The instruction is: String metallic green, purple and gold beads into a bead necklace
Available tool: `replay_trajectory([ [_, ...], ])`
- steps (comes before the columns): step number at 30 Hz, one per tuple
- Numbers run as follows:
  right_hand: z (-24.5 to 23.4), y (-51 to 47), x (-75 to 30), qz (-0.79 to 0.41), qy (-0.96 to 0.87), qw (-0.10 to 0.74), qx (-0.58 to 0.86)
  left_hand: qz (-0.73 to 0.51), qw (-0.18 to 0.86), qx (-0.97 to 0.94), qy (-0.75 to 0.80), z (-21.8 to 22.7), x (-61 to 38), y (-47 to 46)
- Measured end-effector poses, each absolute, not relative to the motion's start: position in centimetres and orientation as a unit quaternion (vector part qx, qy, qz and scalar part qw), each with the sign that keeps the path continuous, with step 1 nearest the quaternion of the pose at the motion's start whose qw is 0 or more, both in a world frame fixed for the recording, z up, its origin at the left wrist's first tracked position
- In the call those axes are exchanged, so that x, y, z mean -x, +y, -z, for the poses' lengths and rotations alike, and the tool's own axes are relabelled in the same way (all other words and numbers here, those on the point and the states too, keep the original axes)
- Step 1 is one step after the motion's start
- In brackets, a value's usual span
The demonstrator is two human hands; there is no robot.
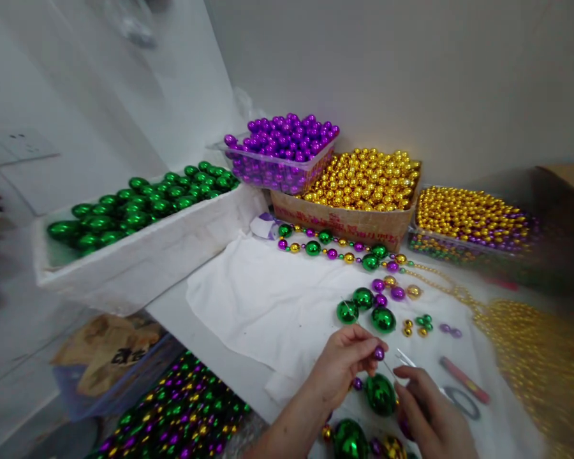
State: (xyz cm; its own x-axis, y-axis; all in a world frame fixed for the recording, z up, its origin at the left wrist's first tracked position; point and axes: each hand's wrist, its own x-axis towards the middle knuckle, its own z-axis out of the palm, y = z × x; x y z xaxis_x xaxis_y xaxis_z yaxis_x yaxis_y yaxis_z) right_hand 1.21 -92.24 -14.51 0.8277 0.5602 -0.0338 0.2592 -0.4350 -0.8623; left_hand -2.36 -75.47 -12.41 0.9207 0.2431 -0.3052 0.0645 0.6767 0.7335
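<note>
My left hand (347, 360) pinches a small purple bead (379, 352) at its fingertips, and a thin needle-like line sticks out above the fingers. From the bead a string (388, 368) runs to my right hand (428, 408), whose closed fingers grip it. Below my hands lies a bead strand with a large green bead (381, 394), another green bead (350, 438) and smaller purple and gold ones, partly hidden by my right hand. Just beyond my left hand, loose green beads (382, 319) and purple beads (398, 293) rest on the white cloth (249, 306).
Scissors (462, 401) and a red stick-like tool (465, 380) lie right of my hands. A finished-looking bead strand (332, 254) stretches behind. Bins stand around: a white foam box (148, 268), a purple-bead tub (268, 167), a gold-bead carton (344, 220). Gold chains (530, 357) heap at right.
</note>
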Motion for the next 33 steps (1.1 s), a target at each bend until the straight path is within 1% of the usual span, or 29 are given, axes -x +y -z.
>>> replay_trajectory([
  [4, 13.5, -93.2, -2.6, -0.080, -0.291, 0.433, 0.850, -0.085, 0.828, -0.525, 0.179, 10.8, 2.2, -76.1],
  [6, 12.1, -93.2, -2.5, -0.074, -0.292, 0.448, 0.842, -0.097, 0.812, -0.557, 0.142, 9.8, 2.1, -76.6],
  [9, 10.0, -92.8, -1.8, -0.166, -0.280, 0.501, 0.802, -0.114, 0.801, -0.583, 0.075, 8.4, 2.3, -77.1],
  [11, 9.4, -92.8, -1.4, -0.229, -0.253, 0.538, 0.771, -0.126, 0.800, -0.584, 0.061, 8.0, 2.5, -77.1],
  [13, 9.5, -93.2, -1.1, -0.266, -0.210, 0.572, 0.747, -0.122, 0.809, -0.569, 0.081, 8.2, 2.7, -77.0],
  [16, 10.5, -94.0, -1.0, -0.278, -0.134, 0.611, 0.730, -0.089, 0.831, -0.533, 0.131, 9.5, 2.7, -77.2],
  [19, 11.5, -94.5, -1.2, -0.260, -0.046, 0.646, 0.716, -0.073, 0.842, -0.508, 0.165, 11.0, 2.4, -77.2],
  [22, 12.0, -95.1, -1.6, -0.215, 0.018, 0.675, 0.706, -0.032, 0.817, -0.560, 0.136, 12.1, 1.5, -76.3],
  [24, 12.1, -95.7, -2.1, -0.176, 0.041, 0.690, 0.700, -0.024, 0.743, -0.661, 0.102, 12.5, 0.5, -75.5],
  [25, 12.0, -96.0, -2.3, -0.158, 0.053, 0.699, 0.696, -0.041, 0.679, -0.728, 0.087, 12.7, -0.2, -75.2],
  [28, 11.8, -96.5, -2.8, -0.132, 0.084, 0.729, 0.667, -0.122, 0.414, -0.902, 0.027, 13.6, -2.5, -74.9],
  [30, 11.6, -96.3, -2.9, -0.141, 0.085, 0.749, 0.642, -0.128, 0.262, -0.956, -0.020, 14.4, -4.0, -75.4],
  [31, 11.5, -96.2, -2.8, -0.150, 0.080, 0.757, 0.631, -0.120, 0.213, -0.969, -0.034, 14.9, -4.7, -75.6],
  [33, 11.5, -96.0, -2.7, -0.161, 0.073, 0.764, 0.620, -0.102, 0.174, -0.979, -0.037, 15.5, -5.7, -75.9],
])
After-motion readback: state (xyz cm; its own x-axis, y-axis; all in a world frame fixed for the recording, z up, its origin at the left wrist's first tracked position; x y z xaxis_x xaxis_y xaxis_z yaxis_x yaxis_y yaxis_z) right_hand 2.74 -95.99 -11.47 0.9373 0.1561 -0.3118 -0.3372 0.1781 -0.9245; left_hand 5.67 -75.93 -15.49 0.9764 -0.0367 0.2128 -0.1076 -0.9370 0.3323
